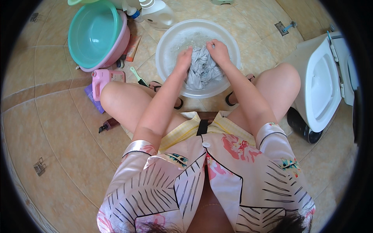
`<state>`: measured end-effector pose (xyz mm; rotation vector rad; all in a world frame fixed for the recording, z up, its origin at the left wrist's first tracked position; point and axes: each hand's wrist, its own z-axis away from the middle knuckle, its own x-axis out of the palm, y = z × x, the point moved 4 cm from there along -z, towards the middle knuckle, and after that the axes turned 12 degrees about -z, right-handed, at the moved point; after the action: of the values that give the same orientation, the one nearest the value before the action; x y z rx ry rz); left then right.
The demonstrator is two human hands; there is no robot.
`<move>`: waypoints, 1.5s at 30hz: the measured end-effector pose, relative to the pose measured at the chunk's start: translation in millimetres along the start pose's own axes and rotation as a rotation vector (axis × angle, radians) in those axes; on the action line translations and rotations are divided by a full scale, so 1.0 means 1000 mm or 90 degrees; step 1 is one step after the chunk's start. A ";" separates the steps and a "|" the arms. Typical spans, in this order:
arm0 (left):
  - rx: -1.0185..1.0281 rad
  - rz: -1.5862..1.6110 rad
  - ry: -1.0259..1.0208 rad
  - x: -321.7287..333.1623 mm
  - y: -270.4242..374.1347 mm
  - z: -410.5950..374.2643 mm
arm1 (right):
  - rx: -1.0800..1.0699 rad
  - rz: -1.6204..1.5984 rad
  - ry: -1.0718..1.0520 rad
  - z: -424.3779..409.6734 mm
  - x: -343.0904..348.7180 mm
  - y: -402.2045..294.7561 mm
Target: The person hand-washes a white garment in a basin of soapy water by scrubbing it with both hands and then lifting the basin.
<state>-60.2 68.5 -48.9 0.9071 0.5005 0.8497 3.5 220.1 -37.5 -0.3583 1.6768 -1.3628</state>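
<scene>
A white plastic basin (163, 76) stands on the tiled floor between my feet, with sudsy water in it. Bunched inside lies a wet, light grey cloth (202, 70), folded and wrinkled. My left hand (184, 59) is curled at the cloth's upper left edge, over the water. At the upper right edge, my right hand (218, 51) is closed in a fist on the same cloth. The fingertips of both hands are partly hidden, and the kind of garment cannot be made out.
Left are a teal basin (94, 35) stacked in a pink basin (123, 43), a pink jug (99, 83) and a green-handled brush (137, 75). A white detergent bottle (158, 14) stands behind. A toilet (320, 81) and black bin (303, 128) are right.
</scene>
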 end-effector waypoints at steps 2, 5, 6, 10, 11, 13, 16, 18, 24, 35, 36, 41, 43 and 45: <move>0.005 -0.241 0.078 -0.019 -0.001 -0.007 | -0.010 0.061 -0.006 0.001 -0.004 0.002; 0.135 -0.418 0.203 -0.030 -0.007 -0.011 | -0.080 0.163 -0.058 0.024 0.006 -0.023; 0.212 -0.432 0.211 -0.024 -0.005 -0.003 | -0.106 0.220 -0.092 0.032 0.013 -0.025; 0.295 -0.453 0.155 -0.008 -0.015 -0.004 | -0.046 0.282 -0.231 0.043 0.028 -0.019; 0.271 -0.483 0.123 -0.007 -0.021 -0.007 | -0.010 0.276 -0.264 0.043 0.030 -0.017; 0.200 -0.443 0.088 -0.011 -0.034 -0.016 | 0.035 0.274 -0.262 0.038 0.032 -0.002; 0.045 -0.411 0.064 -0.016 -0.051 -0.030 | 0.097 0.249 -0.253 0.033 0.040 0.006; -0.071 -0.246 0.039 -0.010 -0.057 -0.031 | 0.052 0.169 -0.199 0.032 0.046 0.005; -0.223 0.228 -0.066 -0.002 -0.017 -0.008 | -0.124 -0.072 -0.107 0.057 0.049 -0.053; -0.115 0.278 -0.069 0.007 -0.002 0.005 | -0.133 -0.019 -0.145 0.059 0.039 -0.076; -0.118 0.271 -0.044 0.009 0.001 0.010 | -0.135 -0.021 -0.142 0.056 0.037 -0.074; -0.138 0.263 -0.029 0.017 0.004 0.020 | -0.106 0.018 -0.127 0.036 0.035 -0.054; -0.109 0.200 -0.041 0.019 0.004 0.018 | -0.017 -0.021 -0.116 0.022 0.027 -0.039; -0.059 0.139 -0.036 0.015 0.004 0.013 | -0.004 -0.040 -0.083 0.016 0.018 -0.030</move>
<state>-44.0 75.5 -38.7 0.9075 0.3137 1.0348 -2.8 186.7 -18.4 -0.4975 1.5749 -1.3508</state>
